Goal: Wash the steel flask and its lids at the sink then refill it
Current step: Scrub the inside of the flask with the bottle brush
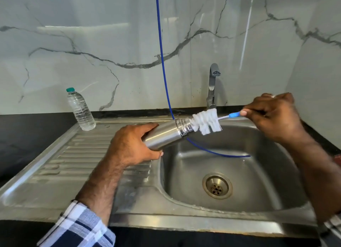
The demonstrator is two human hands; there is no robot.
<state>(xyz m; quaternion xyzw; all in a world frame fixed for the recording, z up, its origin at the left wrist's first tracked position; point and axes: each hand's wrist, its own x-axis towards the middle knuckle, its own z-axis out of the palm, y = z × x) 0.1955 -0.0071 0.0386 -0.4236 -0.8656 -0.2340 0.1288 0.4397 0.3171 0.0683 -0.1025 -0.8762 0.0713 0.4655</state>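
Black counter, plastic water bottle (pixel 81 110) standing on the steel drainboard (pixel 60 163). Left hand (pixel 132 143) wraps the steel flask (pixel 166 134), tilted over the sink (pixel 239 173). White bottle brush (pixel 206 122) at its mouth, right hand (pixel 273 117) pinching the handle. Tap (pixel 213 84), marble wall behind.

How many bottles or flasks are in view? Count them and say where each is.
2. The steel flask is held tilted over the sink by the left hand; the plastic water bottle stands on the drainboard's back left corner.
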